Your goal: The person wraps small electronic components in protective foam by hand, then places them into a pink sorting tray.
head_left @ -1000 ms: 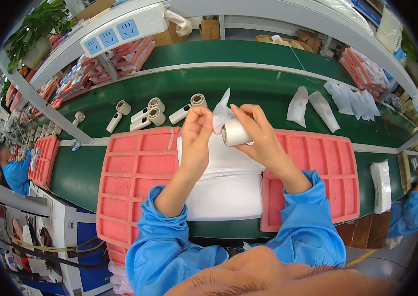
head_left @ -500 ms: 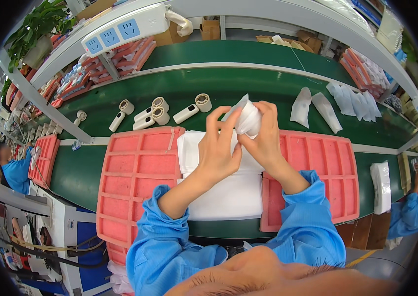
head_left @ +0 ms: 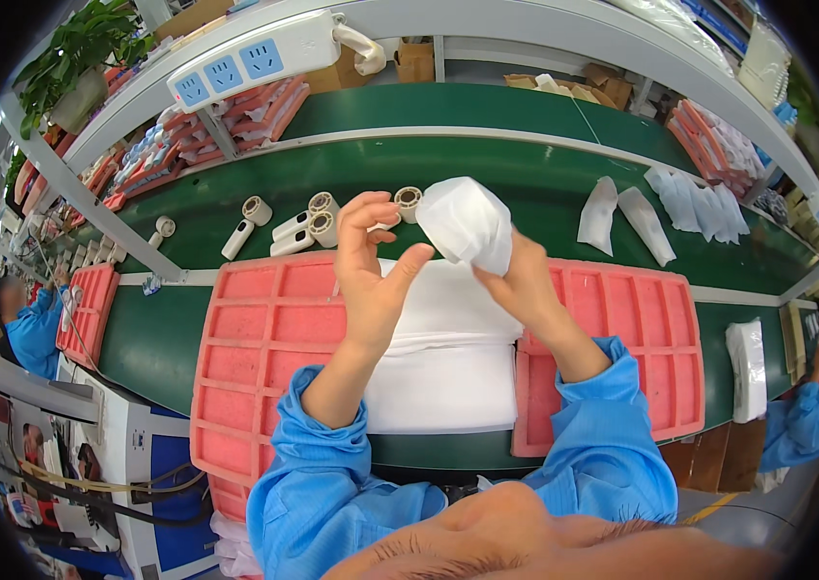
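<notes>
Right hand [head_left: 526, 285] pinches a white wrapped bundle [head_left: 466, 222] held above the stack of white sheets [head_left: 448, 338]; left hand [head_left: 371, 271] is spread just beside it. With so light a grip, the wrap could loosen and the bundle drop onto the pink trays [head_left: 264, 338].

Two pink foam trays [head_left: 264, 338], green conveyor belt [head_left: 526, 184], white power strip [head_left: 255, 58], potted plant [head_left: 71, 48]
</notes>
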### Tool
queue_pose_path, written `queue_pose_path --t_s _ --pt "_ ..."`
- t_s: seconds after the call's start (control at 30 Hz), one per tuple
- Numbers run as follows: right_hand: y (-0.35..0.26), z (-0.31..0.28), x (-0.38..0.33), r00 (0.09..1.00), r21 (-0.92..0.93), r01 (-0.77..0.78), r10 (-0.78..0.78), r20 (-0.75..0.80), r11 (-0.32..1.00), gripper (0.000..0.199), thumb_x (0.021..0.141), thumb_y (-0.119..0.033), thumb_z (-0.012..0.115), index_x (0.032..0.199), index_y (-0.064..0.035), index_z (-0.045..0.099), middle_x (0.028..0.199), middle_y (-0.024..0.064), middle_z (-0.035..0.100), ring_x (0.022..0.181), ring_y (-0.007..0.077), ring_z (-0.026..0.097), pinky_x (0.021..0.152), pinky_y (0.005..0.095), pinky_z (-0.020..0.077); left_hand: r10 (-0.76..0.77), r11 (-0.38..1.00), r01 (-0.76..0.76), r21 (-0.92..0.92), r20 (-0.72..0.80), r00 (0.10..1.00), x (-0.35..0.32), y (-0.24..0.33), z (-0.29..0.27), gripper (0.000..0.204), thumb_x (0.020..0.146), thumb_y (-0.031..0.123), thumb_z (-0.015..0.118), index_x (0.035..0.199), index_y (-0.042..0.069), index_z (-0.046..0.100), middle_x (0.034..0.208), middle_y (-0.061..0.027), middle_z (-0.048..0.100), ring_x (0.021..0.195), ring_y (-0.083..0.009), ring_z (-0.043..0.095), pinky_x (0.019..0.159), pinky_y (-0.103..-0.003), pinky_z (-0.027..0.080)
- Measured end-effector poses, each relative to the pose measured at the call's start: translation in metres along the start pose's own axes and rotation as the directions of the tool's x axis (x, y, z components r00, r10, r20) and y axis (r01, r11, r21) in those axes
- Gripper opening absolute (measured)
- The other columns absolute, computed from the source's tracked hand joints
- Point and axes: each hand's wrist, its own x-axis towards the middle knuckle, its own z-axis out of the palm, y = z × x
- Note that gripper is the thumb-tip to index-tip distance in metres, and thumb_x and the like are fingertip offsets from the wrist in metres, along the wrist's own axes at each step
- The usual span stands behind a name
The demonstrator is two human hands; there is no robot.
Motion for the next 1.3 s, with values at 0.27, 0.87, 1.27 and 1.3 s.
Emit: queue_pose_path --t_s 0.27,0.87,1.27,1.3 --pt "-0.008 0.007 -0.003 0.955 -0.396 -0.015 -0.104 -0.278 0.918 0.035 0.074 -0.003 0.072 0.105 0.0032 0.058 0.087 0.0136 0.066 0.071 0.0286 0.065 0.058 0.0351 0.0508 0.412 0.765 -0.436 0.475 0.160 0.897 -0.010 -0.002 0.009 0.025 0.076 0.004 0.075 0.098 0.004 0.063 0.130 -0.0125 0.045 0.121 -0.0202 0.043 0.098 -0.035 0.038" --pt "0.176 -0.014 0.004 0.756 -0.755 -0.593 0.514 -0.405 0.278 0.052 0.080 -0.023 0.071 0.123 0.0013 0.053 0.099 0.0221 0.063 0.100 0.0368 0.060 0.084 0.0468 0.0494 -0.336 0.571 -0.116 0.813 0.360 0.871 -0.045 -0.098 0.030 0.027 0.077 0.026 0.074 0.095 0.010 0.062 0.087 -0.0091 0.058 0.081 -0.0275 0.061 0.068 -0.038 0.049" --pt "0.228 0.092 0.106 0.813 -0.141 -0.470 0.489 0.317 0.872 0.075 0.058 -0.021 0.083 0.122 0.0032 0.051 0.114 0.0171 0.063 0.103 0.0283 0.062 0.090 0.0345 0.0474 -0.289 0.586 -0.168 0.792 0.398 0.871 -0.046 -0.096 0.040 0.016 0.079 0.027 0.072 0.081 0.013 0.063 0.083 -0.0070 0.056 0.082 -0.0280 0.060 0.068 -0.039 0.048" --pt "0.220 0.093 0.108 0.813 -0.142 -0.466 0.486 0.321 0.873 0.075 0.058 -0.021 0.083 0.122 0.0032 0.051 0.114 0.0171 0.063 0.103 0.0283 0.062 0.090 0.0345 0.0474 -0.266 0.600 -0.168 0.782 0.393 0.880 -0.047 -0.101 0.040 0.017 0.079 0.027 0.071 0.080 0.013 0.063 0.083 -0.0070 0.056 0.082 -0.0279 0.061 0.068 -0.039 0.048"
